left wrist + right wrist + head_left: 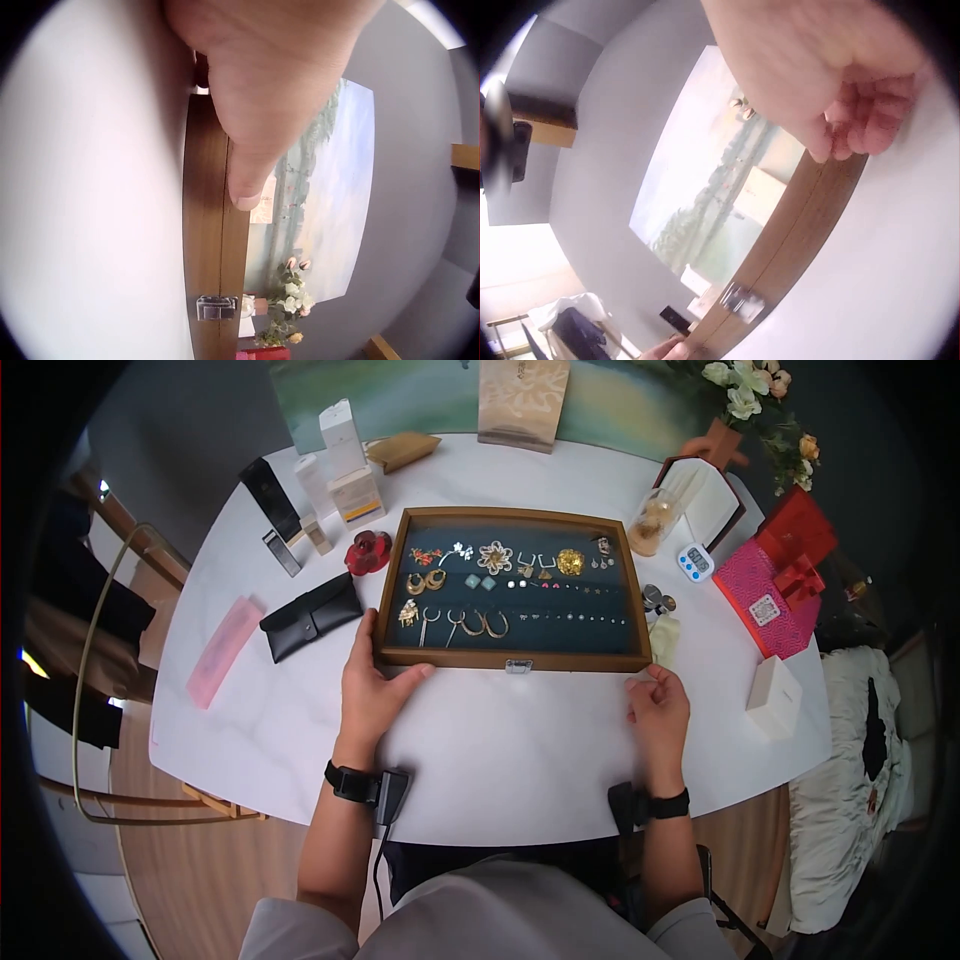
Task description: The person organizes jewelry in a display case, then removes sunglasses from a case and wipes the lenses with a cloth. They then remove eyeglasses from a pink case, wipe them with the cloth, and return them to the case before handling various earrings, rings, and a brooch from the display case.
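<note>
A wooden jewelry box (pixel 515 658) with a clear lid lies in front of me, its metal clasp (pixel 518 666) facing me. Under the lid, several earrings (pixel 472 623) and brooches (pixel 495 558) sit in rows on dark lining. My left hand (pixel 367 685) spans the box's front left corner, fingers along its side. In the left wrist view, the extended thumb (pixel 249 187) rests on the front rim. Close by the front right corner is my right hand (pixel 660 710). The right wrist view shows its fingers (pixel 874 124) curled in toward the palm, with nothing visible in them.
Left of the box lie a black pouch (pixel 312 618), a pink case (pixel 224 650) and a red flower-shaped item (pixel 369 551). On the right are a small timer (pixel 696 562), a pink patterned box (pixel 775 595) and a white box (pixel 774 698). Small cartons (pixel 357 497) stand at back left.
</note>
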